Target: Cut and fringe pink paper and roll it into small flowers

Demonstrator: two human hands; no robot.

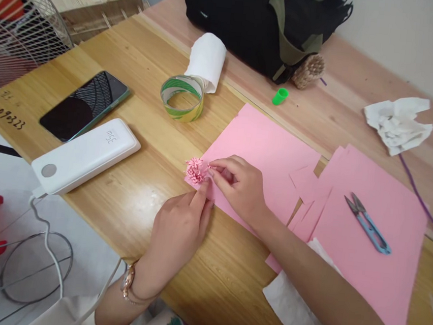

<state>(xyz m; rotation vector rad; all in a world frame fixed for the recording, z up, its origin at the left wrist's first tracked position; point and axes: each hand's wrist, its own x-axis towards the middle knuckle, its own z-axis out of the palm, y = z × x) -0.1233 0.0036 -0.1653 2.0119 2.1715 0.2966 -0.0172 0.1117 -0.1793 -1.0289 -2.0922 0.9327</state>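
Paper fringe in curly pink clusters (194, 171) calls for a light touch

At the centre of the frame, the fringe lies at the left corner of a flat, pale pink paper sheet (265, 136), its frilled ends reaching out to the corner's edge. A bare right hand (243, 185) pinches what looks like a tiny bit of it between thumb and forefinger. A bare left hand (180, 220) rests an outstretched forefinger against its near side; its thumb is hidden, so whether it grips anything cannot be told.

The thin strips look almost weightless, soft and springy, likelier to crush or tear than to slip. The end at the right fingertips, away from the frilled tips, seems the surer hold.

A stretch of smooth yellow wooden table (136, 201) runs left from the fringe to a white, rounded power bank (86, 160), offering room for a sideways move. The table's near edge slants from the left side to bottom centre, passing under the left forearm. A green-and-yellow tape roll (185, 113) sits at upper centre. At right, blue-handled metal snips (371, 229) lie on pink paper sheets (376, 295), well apart from both hands.
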